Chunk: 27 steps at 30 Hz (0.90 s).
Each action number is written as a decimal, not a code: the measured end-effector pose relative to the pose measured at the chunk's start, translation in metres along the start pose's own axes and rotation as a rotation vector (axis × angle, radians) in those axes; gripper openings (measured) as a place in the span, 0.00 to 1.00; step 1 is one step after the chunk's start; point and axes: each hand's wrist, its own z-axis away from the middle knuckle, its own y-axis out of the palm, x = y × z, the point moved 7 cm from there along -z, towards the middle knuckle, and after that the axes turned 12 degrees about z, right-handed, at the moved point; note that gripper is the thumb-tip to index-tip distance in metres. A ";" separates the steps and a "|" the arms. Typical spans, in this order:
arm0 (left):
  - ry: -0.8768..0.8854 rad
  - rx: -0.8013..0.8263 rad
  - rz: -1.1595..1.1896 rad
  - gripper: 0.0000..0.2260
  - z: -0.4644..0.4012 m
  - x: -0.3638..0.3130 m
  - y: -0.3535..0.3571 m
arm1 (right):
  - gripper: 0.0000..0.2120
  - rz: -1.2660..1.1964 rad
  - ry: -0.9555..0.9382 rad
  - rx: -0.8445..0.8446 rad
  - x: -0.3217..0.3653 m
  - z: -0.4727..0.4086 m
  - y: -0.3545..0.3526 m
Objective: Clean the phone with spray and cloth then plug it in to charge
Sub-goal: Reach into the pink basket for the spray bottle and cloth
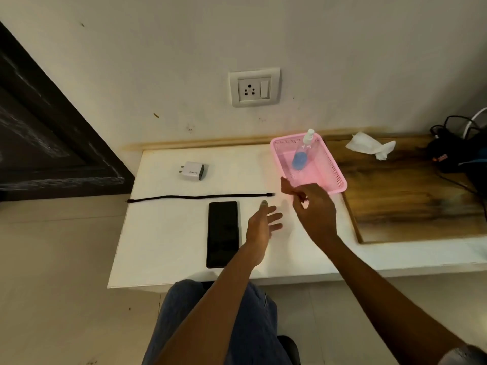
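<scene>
1. On the white worktop [168, 233], near edge: phone [223, 234], dark screen up, lying flat and lengthwise, untouched.
2. Left hand [262, 223]: fingers spread, empty, hovering just beside the phone's right edge, not touching it.
3. Right hand [311, 206]: fingers loosely parted, empty, at the near corner of the pink basket [334, 169]; whether it touches the rim cannot be told.
4. Spray bottle [303, 154]: blue liquid, white nozzle, leaning inside the basket, beyond the right hand.
5. White cloth [370, 147]: crumpled on the wooden board [411, 196], well apart from both hands.
6. Black cable [200, 197]: laid straight just beyond the phone; charger adapter [193, 170] farther back; wall socket [254, 87] above, nothing plugged in.
7. Risks, as judged:
   - the light basket may slide or tip if the bottle is pulled out one-handed;
   - the leaning bottle may topple;
   - a sweep of the left hand could push the phone toward the near edge;
   - spray may reach the cable ends or adapter, which lie near the phone.
</scene>
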 end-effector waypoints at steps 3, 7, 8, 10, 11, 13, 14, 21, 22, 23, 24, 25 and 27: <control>-0.059 0.035 0.077 0.16 0.009 -0.005 -0.001 | 0.08 0.052 -0.161 0.008 0.025 0.034 -0.012; -0.025 -0.026 -0.076 0.11 0.017 -0.004 -0.015 | 0.15 0.086 -0.245 -0.029 0.034 0.067 -0.018; -0.036 -0.048 -0.098 0.11 0.019 0.001 -0.018 | 0.15 0.070 -0.188 -0.004 0.030 0.073 -0.015; -0.081 -0.081 -0.097 0.11 0.020 0.012 -0.025 | 0.15 -0.029 0.039 0.089 0.016 0.083 -0.002; -0.106 -0.088 -0.090 0.12 0.020 0.018 -0.028 | 0.16 -0.131 0.194 0.133 0.006 0.089 0.006; -0.135 -0.095 -0.091 0.12 0.022 0.027 -0.030 | 0.19 -0.438 0.547 0.251 -0.011 0.099 0.023; -0.140 -0.100 -0.107 0.12 0.022 0.030 -0.031 | 0.20 -0.604 0.699 0.320 -0.015 0.105 0.033; -0.098 -0.150 -0.338 0.16 0.021 0.033 -0.038 | 0.19 -0.544 0.817 0.368 -0.027 0.114 0.042; -0.078 -0.146 -0.377 0.16 0.020 0.032 -0.038 | 0.17 -0.513 0.784 0.383 -0.027 0.114 0.043; -0.062 -0.141 -0.404 0.17 0.019 0.032 -0.039 | 0.15 -0.485 0.749 0.408 -0.026 0.114 0.045; -0.052 -0.136 -0.422 0.17 0.018 0.032 -0.039 | 0.13 -0.463 0.720 0.431 -0.025 0.114 0.047; -0.044 -0.132 -0.435 0.17 0.018 0.033 -0.039 | 0.12 -0.440 0.700 0.449 -0.024 0.115 0.049; -0.019 -0.128 -0.462 0.17 0.014 0.033 -0.039 | 0.12 -0.310 0.669 0.439 -0.027 0.112 0.047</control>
